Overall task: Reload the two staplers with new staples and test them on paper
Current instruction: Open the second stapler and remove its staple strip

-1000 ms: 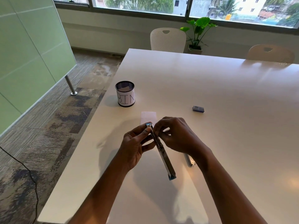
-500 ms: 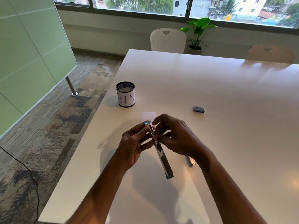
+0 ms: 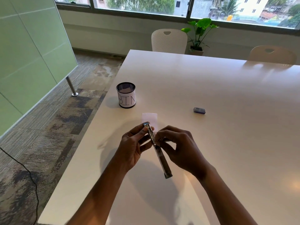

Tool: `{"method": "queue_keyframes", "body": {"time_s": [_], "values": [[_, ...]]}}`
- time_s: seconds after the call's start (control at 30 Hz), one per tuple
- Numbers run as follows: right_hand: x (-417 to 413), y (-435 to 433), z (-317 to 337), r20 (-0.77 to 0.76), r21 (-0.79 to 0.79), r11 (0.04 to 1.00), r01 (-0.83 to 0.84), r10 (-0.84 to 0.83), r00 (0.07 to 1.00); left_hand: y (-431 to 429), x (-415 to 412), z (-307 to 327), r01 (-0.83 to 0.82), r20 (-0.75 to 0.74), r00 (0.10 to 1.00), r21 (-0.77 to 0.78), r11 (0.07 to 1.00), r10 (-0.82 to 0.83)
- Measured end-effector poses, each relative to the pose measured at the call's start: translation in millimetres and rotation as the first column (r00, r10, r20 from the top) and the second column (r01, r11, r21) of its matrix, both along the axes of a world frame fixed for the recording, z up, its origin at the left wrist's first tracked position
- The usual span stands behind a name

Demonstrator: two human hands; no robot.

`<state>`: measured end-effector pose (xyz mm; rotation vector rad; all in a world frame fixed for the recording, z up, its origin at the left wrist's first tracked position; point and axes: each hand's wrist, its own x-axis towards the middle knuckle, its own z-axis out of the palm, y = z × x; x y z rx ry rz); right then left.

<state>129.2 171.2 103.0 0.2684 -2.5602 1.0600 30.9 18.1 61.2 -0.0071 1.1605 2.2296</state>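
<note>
I hold a slim metal stapler above the white table. It is swung open into a long strip, with its far end up and its near end pointing down towards me. My left hand grips the far end between thumb and fingers. My right hand pinches the strip near its middle; whether staples sit between those fingertips is hidden. A small pale paper slip lies just beyond my hands. A small grey-blue staple box lies to the right. The second stapler is not visible.
A black mesh cup labelled BIN stands near the table's left edge with paper inside. Two chairs and a potted plant stand beyond the far edge. The table's left edge drops to carpet, where a cable runs.
My hands and the open stapler have shifted slightly, and its near end has swung a little left. The second stapler seen by my right wrist is now hidden.
</note>
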Motion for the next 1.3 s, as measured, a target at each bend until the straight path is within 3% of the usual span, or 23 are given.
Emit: {"method": "queue_keyframes", "body": {"time_s": [0.13, 0.3, 0.43, 0.57, 0.73, 0.97, 1.3], "values": [[2, 2, -4, -0.005, -0.064, 0.998, 0.008, -0.008, 1.0, 0, 1, -1, 0.008, -0.011, 1.0, -0.021, 1.0, -0.009], [-9, 8, -3, 0.066, -0.307, 0.951, 0.039, -0.02, 0.998, 1, 3, 3, 0.046, -0.029, 0.999, 0.003, 0.999, -0.046], [-26, 11, -4, 0.062, -0.18, 0.977, 0.116, -0.106, 0.992, 4, 5, 5, 0.063, -0.059, 0.996, -0.016, 0.998, -0.064], [-34, 7, 2, 0.036, -0.004, 0.997, 0.078, -0.078, 0.996, 3, 6, 5, 0.071, -0.08, 0.994, -0.031, 0.997, -0.074], [-33, 4, 6, 0.088, 0.092, 0.995, 0.046, -0.054, 0.995, 0, 6, 2, 0.064, -0.071, 0.995, -0.059, 0.996, -0.068], [-25, 7, 12, 0.211, 0.128, 0.991, -0.031, 0.004, 0.977, -4, 6, 0, 0.045, -0.056, 0.997, -0.087, 0.995, -0.05], [-22, 10, 20, 0.225, 0.102, 0.994, -0.028, 0.004, 0.974, 0, 8, 3, 0.06, -0.062, 0.996, -0.084, 0.995, -0.066]]}}
